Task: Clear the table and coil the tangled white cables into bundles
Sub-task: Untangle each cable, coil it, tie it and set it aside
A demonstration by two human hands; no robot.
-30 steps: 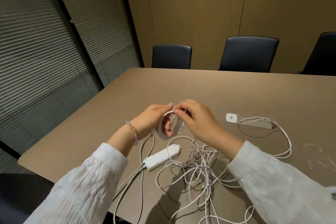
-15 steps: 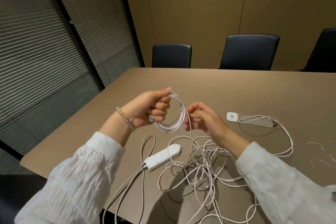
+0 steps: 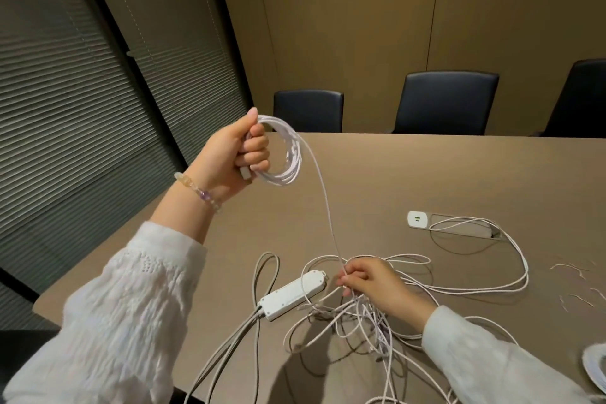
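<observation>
table (image 3: 459, 174): brown | power strip (image 3: 292, 294) lay on it | tangled white cables (image 3: 367, 321) just right of strip | white charger (image 3: 417, 219) beyond, right

Bare counter (image 3: 426, 170) lies open toward the chairs (image 3: 447, 102), while the near side is blocked by the tangled white cables (image 3: 370, 315), the power strip (image 3: 292, 295), the socket plate (image 3: 417, 219) and a taut strand (image 3: 323, 193) rising between the hands.

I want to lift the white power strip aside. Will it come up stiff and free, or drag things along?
The power strip looks like a rigid case, so it likely lifts stiffly. Its grey cords and a white cable looped across it would probably drag.
</observation>
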